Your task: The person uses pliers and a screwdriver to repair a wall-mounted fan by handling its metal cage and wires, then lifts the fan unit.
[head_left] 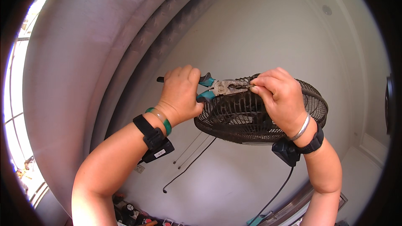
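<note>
A black mesh-guarded fan (247, 117) hangs in front of me, both hands at its upper edge. My left hand (180, 92) is closed round the teal-and-black handles of a pair of pliers (224, 87). Their worn metal jaws point right, over the top of the guard. At the jaw tips, the thumb and fingers of my right hand (278, 94) pinch something small and greenish-brown; its kind is too small to make out. Part of the guard is hidden behind my right hand.
Two thin pull cords (190, 148) and a black cord (188, 165) dangle below the fan. Black devices are strapped to my left wrist (157, 146) and right wrist (287, 152), a cable trailing from the right one. Grey curtains (125, 71) hang at left; assorted items (134, 213) lie lower left.
</note>
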Available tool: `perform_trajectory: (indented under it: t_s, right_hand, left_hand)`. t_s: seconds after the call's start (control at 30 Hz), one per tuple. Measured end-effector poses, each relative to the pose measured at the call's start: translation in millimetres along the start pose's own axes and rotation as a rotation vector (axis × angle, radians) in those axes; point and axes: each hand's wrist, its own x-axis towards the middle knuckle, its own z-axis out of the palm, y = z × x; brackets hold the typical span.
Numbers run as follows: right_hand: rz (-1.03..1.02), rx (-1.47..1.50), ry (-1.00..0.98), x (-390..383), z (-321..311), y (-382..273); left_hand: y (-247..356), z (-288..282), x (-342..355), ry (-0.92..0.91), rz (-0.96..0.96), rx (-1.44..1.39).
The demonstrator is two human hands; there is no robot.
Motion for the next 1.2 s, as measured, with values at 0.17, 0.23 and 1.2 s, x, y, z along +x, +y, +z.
perform_trajectory:
  t_s: [0.17,0.23,1.2]
  right_hand:
    - [0.023,0.016,-0.003,-1,1,1]
    - [0.035,0.021,-0.012,0,0,2]
    - [-0.01,0.025,0.01,-2,-15,-17]
  left_hand:
    - [5,3,-3,0.086,-0.007,0.043]
    - [7,3,-4,0.106,-0.016,0.062]
    - [0,-41,12,-0.623,-0.191,-0.348]
